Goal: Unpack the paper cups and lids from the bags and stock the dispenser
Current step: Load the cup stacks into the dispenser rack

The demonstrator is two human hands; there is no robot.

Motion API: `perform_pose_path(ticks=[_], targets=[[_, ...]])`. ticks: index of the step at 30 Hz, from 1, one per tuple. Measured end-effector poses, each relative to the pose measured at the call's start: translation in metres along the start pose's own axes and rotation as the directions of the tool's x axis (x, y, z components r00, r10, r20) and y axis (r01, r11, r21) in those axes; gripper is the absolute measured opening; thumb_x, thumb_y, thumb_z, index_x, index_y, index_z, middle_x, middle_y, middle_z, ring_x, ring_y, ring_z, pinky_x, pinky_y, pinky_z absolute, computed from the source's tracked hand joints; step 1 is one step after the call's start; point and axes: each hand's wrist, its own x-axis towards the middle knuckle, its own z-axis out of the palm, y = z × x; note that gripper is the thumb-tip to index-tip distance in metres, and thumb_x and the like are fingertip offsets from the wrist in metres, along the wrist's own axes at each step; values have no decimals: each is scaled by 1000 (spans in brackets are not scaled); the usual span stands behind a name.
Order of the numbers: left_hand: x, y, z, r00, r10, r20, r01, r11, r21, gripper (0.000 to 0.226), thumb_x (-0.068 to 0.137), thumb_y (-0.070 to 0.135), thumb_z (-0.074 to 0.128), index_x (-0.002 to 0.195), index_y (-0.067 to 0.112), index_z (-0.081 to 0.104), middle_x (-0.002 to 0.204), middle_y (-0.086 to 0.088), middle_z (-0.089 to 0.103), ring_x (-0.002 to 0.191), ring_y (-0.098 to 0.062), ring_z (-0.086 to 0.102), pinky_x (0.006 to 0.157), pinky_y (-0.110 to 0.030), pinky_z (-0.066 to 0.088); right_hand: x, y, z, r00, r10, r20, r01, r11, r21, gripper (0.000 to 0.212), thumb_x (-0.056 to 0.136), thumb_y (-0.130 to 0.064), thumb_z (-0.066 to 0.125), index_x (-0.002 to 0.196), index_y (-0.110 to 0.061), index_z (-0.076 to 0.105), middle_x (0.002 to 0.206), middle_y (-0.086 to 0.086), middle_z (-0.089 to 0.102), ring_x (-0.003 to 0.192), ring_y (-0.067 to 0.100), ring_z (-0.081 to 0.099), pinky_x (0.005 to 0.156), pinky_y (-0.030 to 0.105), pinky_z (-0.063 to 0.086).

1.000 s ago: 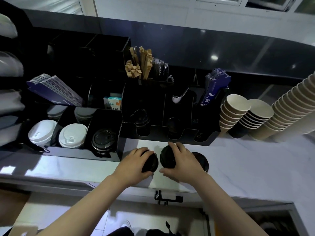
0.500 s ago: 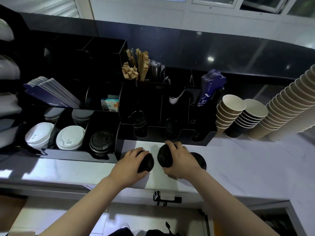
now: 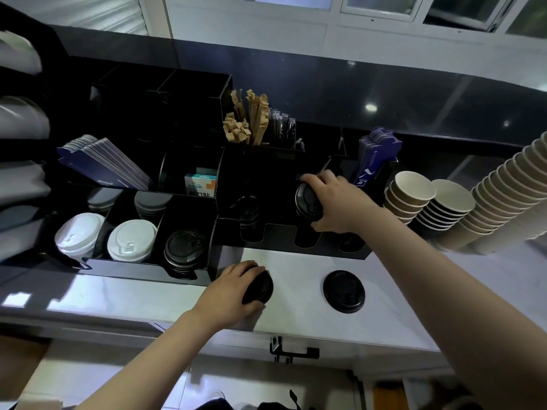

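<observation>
My right hand (image 3: 334,205) grips a stack of black lids (image 3: 307,199) and holds it over the middle slot of the black dispenser (image 3: 284,235). On the white counter (image 3: 296,264), my left hand (image 3: 228,288) grips a second stack of black lids (image 3: 259,288). One more black lid (image 3: 343,291) lies flat on the counter to the right. Black lids (image 3: 247,208) sit in the dispenser's left slot.
Left bins hold white lids (image 3: 131,241), (image 3: 78,235) and black lids (image 3: 183,247). Stacks of paper cups (image 3: 411,190), (image 3: 453,202) stand at the right, and a long stack (image 3: 509,184) leans there. Stir sticks (image 3: 251,119) and blue sleeves (image 3: 106,161), (image 3: 373,158) fill upper compartments.
My right hand has lifted its stack of lids off the counter and carried it up to the dispenser's middle slot. The lone lid it had been hiding now shows.
</observation>
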Motion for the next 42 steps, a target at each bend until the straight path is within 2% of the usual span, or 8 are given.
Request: perform_pose_path(ticks=[4,13,23,26,30,34,37,42], targets=[[-1,1,1,1000,5,-24,-5,1000,-6,76,84,54,63,150,36,31,154,14,30,139,-16,32,107,-35,42,24,-4,8,994,-39,98,57,979,-195,109,68,-42,82,153,-27,14,143,12,38,121,37,48,91,43,50],[-1,2,0,1000,2,-29,-2,1000,-5,75,84,52,63,150,37,31,154,15,28,139,-14,29,108,-30,39,22,-8,39,996,-48,80,63,980,-189,107,69,-56,81,152,-24,20,151,15,21,127,36,39,90,42,53],[-2,4,-1,1000,-15,-20,14,1000,-22,75,85,52,66,150,36,32,155,13,29,140,-16,29,109,-33,40,6,-13,70,1000,-11,9,13,960,-280,114,77,-78,55,158,-16,3,155,13,32,143,32,30,123,51,-2],[-2,7,-2,999,-27,-26,26,999,-29,75,86,50,66,151,36,31,155,13,28,142,-16,28,109,-34,41,-7,-10,71,998,-59,-34,51,978,-201,100,84,-69,54,158,-16,12,161,15,23,148,32,21,123,49,-1],[2,24,-5,998,11,-60,-16,996,-85,74,88,50,64,152,36,29,157,12,27,143,-13,26,112,-31,36,-30,3,75,957,-78,-278,89,996,29,67,86,-37,64,144,-10,45,147,14,46,138,32,41,122,48,15],[16,55,-6,995,85,-55,-93,984,-149,75,89,52,64,152,37,27,157,11,26,144,-11,25,114,-31,33,-62,19,75,873,41,-487,90,966,243,42,79,-11,51,119,-10,61,120,5,61,109,29,55,97,40,39],[32,85,-2,989,148,-22,-150,979,-140,78,88,53,64,153,33,25,158,9,25,144,-13,24,114,-32,32,-89,28,87,855,125,-503,71,934,352,36,76,-4,50,109,-11,64,104,2,62,93,26,55,81,40,45],[58,128,18,959,271,79,-264,960,-90,80,88,50,65,153,22,27,155,1,27,142,-22,26,115,-37,31,-133,36,121,858,367,-361,-101,808,580,39,80,7,56,113,-12,63,102,-3,60,94,11,50,83,28,43]])
